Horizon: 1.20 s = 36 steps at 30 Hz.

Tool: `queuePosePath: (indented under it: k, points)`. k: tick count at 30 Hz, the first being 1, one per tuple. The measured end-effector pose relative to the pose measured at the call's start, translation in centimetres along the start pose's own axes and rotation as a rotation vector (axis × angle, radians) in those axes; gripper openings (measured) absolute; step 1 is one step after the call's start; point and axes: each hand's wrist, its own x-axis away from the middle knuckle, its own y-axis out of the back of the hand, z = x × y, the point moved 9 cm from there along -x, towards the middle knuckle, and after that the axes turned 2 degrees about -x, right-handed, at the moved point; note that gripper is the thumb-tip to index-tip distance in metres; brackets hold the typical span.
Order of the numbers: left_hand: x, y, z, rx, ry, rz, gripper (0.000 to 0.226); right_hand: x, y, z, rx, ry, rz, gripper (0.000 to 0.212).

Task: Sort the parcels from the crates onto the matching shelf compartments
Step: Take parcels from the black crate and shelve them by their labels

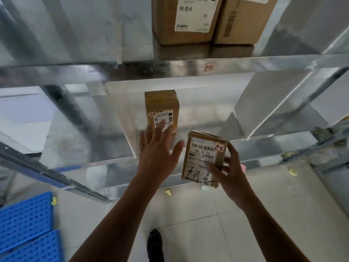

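Parcel marked "2-2" [204, 159]: a small brown cardboard box with a barcode label and a pink tag, gripped in the right hand [229, 171] by its lower right corner and side, held in the air just in front of the middle shelf's front edge [264, 142]. The left hand [157, 148] holds nothing; its fingers are spread flat, palm toward the shelf, in front of a second small box [161, 111] that already stands upright inside the compartment. Whether the fingertips touch that box cannot be told. Its label also reads "2-2", so the held parcel appears to belong beside it.

Above, the upper shelf rail carries a pink tag reading "1-2" [209, 67], with two larger cardboard boxes [188, 19] standing on that level. A slanted metal divider [273, 103] bounds the compartment on the right. Blue perforated crate panels [28, 229] lie on the tiled floor at lower left.

Risks from here, as a judgement: the grip is on one corner only, so the parcel could twist or slip when pushed forward; the open left hand could knock the standing box over or shove it back; and the held parcel could catch on the shelf lip if it goes in too low.
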Motion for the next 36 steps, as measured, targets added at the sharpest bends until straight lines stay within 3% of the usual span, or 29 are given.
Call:
queuePosePath:
  k: [3, 9, 12, 17, 21, 28, 36]
  points:
    - [-4.9, 0.2, 0.6, -0.05, -0.006, -0.06, 0.061, -4.2, -0.7, 0.4, -0.031, 0.008, 0.001, 0.087]
    - [-12.4, -1.3, 3.0, -0.101, -0.006, -0.058, 0.072, -13.0, -0.9, 0.9, 0.014, 0.106, 0.051, 0.086]
    - [-13.3, -3.2, 3.7, -0.171, -0.021, -0.027, 0.07, -17.4, -0.8, 0.7, 0.018, 0.167, 0.087, 0.083]
    - [-13.2, -4.2, 3.6, -0.25, -0.056, -0.108, 0.078, -22.4, -1.8, -0.7, 0.077, 0.151, 0.223, 0.092]
    - [-13.6, -5.1, 4.2, -0.25, 0.029, -0.047, 0.08, -24.1, -2.9, -1.0, 0.17, 0.191, 0.347, 0.1]
    - [-13.4, -5.6, 4.7, -0.184, 0.175, 0.032, 0.082, -24.5, -2.9, 0.8, 0.277, 0.322, 0.366, 0.098]
    - [-13.4, -5.7, 3.8, -0.205, 0.204, 0.075, 0.113, -23.7, -4.1, 2.3, 0.537, 0.406, 0.295, 0.078]
